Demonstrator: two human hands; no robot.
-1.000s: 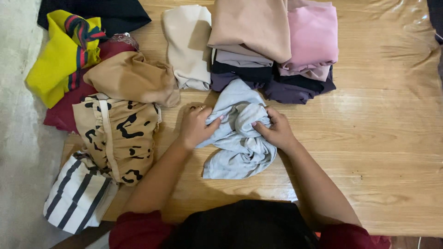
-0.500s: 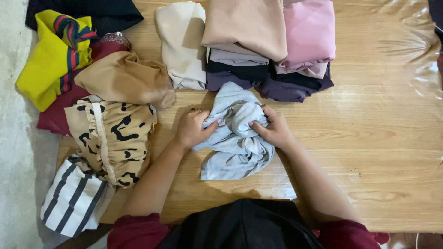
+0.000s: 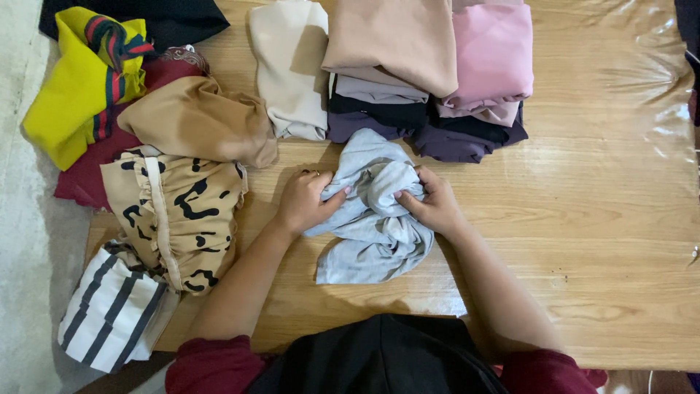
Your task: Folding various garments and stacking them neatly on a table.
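A crumpled pale grey-blue cloth (image 3: 376,226) lies on the wooden table (image 3: 583,219) in front of me. My left hand (image 3: 305,201) grips its left edge, fingers closed into the fabric. My right hand (image 3: 435,204) pinches a bunched fold at its upper right. The cloth's top end touches the folded stacks behind it.
Behind the cloth stand folded stacks: cream (image 3: 292,66), beige on dark pieces (image 3: 390,51), pink on dark purple (image 3: 492,58). On the left lie a tan garment (image 3: 197,120), a leopard-print piece (image 3: 179,211), a yellow one (image 3: 73,95), maroon cloth and a striped piece (image 3: 109,310) overhanging the edge.
Both hands stay clenched on the grey-blue cloth, shifting only slightly. The view drifted a little.
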